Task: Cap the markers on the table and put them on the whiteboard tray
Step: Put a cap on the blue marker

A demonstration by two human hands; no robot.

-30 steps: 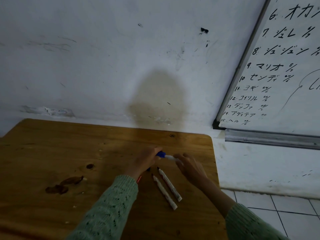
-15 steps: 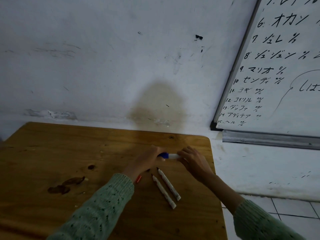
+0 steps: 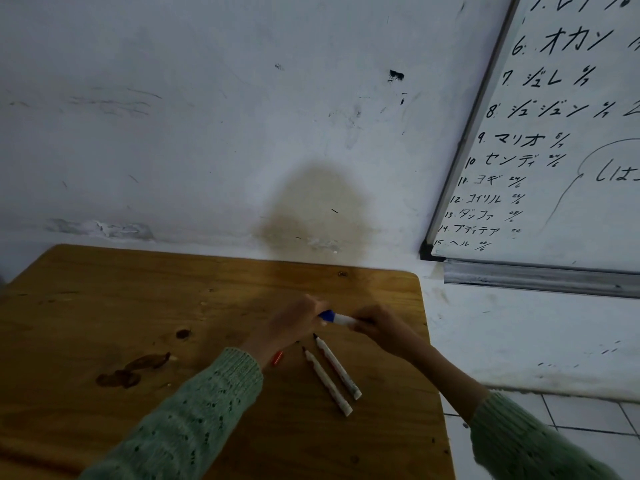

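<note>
Both hands hold one white marker [image 3: 341, 319] level above the wooden table [image 3: 104, 299]. My left hand [image 3: 294, 323] pinches its blue cap [image 3: 326, 315], which sits on the marker's left end. My right hand [image 3: 379, 327] grips the white barrel. Two uncapped white markers lie side by side on the table just in front of my hands, one [image 3: 337, 367] to the right of the other [image 3: 327, 381], dark tips pointing away from me. A red cap [image 3: 277, 357] peeks out beside my left wrist. The grey whiteboard tray [image 3: 540, 277] runs under the whiteboard at the right.
The whiteboard [image 3: 554, 150] with black writing hangs on the stained white wall, right of the table. Dark stains [image 3: 133, 370] mark the tabletop at the left. The table's right edge drops to a white tiled floor [image 3: 588, 420].
My hands have come together along the marker, and the blue cap now sits closer on the barrel. The view has shifted slightly left and down.
</note>
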